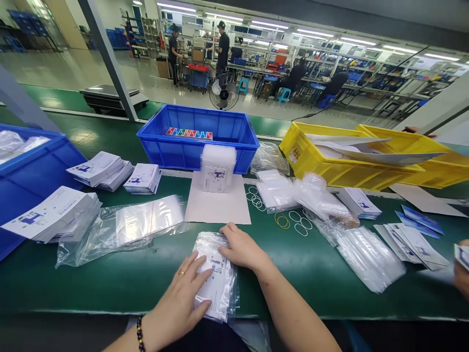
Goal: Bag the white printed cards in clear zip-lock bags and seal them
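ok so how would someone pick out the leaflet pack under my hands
Start at the blue bin in the middle of the green table and come straight toward the near edge. The leaflet pack lies there, under the left hand and right hand. Unlike the loose leaflet stacks at left, it is inside a clear bag.

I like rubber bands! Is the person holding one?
No, the left hand and right hand rest flat on the bagged leaflets; the rubber bands lie on the belt.
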A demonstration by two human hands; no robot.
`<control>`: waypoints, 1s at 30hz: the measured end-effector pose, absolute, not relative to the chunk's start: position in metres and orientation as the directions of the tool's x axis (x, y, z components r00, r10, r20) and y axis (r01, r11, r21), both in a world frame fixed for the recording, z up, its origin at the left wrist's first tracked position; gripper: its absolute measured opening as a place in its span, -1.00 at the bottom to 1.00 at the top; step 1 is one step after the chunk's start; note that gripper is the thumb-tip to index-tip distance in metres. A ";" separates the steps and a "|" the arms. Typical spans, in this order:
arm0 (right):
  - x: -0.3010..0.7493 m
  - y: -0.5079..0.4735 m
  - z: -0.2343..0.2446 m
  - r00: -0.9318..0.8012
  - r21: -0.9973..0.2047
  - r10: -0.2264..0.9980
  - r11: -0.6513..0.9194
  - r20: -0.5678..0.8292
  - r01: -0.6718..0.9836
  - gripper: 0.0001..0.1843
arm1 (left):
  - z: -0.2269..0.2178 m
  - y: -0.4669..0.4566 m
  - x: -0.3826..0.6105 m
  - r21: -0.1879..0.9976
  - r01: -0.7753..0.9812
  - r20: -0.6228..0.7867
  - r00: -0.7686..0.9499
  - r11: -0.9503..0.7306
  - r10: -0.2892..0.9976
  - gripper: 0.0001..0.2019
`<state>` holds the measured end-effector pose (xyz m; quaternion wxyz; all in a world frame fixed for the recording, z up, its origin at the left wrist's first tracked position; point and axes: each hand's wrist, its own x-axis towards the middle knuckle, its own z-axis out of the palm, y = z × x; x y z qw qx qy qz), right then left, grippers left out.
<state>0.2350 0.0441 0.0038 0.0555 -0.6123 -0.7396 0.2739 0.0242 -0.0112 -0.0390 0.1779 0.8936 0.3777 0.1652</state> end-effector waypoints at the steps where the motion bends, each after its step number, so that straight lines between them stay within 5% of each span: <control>1: 0.234 0.044 0.003 -0.237 -0.451 0.932 0.093 -0.274 0.888 -0.61 | -0.047 -0.019 0.024 0.442 0.618 0.182 0.648 -0.650 0.740 -0.54; 5: 0.231 0.049 0.003 -0.230 -0.383 0.915 0.092 -0.331 0.919 -0.79 | -0.063 -0.031 0.030 0.527 0.607 0.233 0.571 -0.595 0.788 -0.57; 9: 0.232 0.048 0.017 -0.272 -0.385 0.915 0.145 -0.298 0.911 -0.88 | -0.057 -0.017 0.037 0.789 0.513 0.168 0.347 -0.337 0.923 -0.46; 12: 0.230 0.038 0.040 -0.333 -0.415 0.922 0.228 -0.199 0.881 -0.87 | -0.039 0.003 0.040 0.976 0.213 0.017 0.153 -0.049 0.988 -0.33; 14: 0.227 0.028 0.059 -0.386 -0.442 0.918 0.309 -0.094 0.842 -0.88 | -0.020 0.014 0.041 0.999 0.003 -0.052 0.221 0.052 0.974 -0.43; 20: 0.226 0.004 0.096 -0.408 -0.489 0.894 0.444 0.186 0.751 -0.90 | 0.028 0.020 0.048 0.982 -0.134 0.160 0.217 -0.133 0.963 -0.79; 24: 0.232 0.004 0.058 -0.098 -0.759 0.917 0.377 0.386 0.532 -0.79 | 0.029 0.028 0.059 0.972 -0.183 0.188 0.211 -0.150 0.959 -0.82; 27: 0.227 0.008 0.004 0.284 -0.937 0.904 0.255 0.318 0.238 -0.34 | 0.020 0.037 0.066 0.968 -0.218 0.165 0.190 -0.122 0.968 -0.81; 30: 0.213 0.010 -0.033 0.322 -0.973 0.920 0.227 0.225 0.030 -0.22 | 0.015 0.043 0.069 0.966 -0.224 0.165 0.166 -0.125 0.972 -0.74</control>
